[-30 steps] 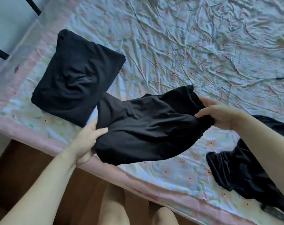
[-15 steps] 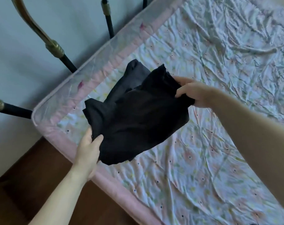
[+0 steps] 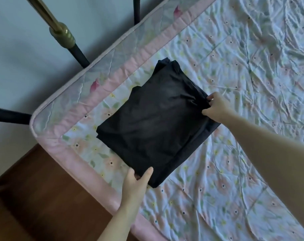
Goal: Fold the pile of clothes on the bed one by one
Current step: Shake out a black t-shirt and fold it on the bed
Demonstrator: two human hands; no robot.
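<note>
1. Head view: a folded black garment (image 3: 156,122) is seen lying flat on the floral bedsheet (image 3: 234,66), near the pink-edged mattress corner (image 3: 48,117) at the left of the bed.
2. Its near corner is pinched by the left hand (image 3: 136,181), thumb on top; its right edge is gripped by the curled fingers of the right hand (image 3: 215,108).
3. A second dark layer appears to lie beneath, though this cannot be told for certain.
4. If the right edge is released while bunched, the folds could be pulled askew.
5. If the bundle is dragged leftward, it could be slid off onto the wooden floor (image 3: 43,197).
</note>
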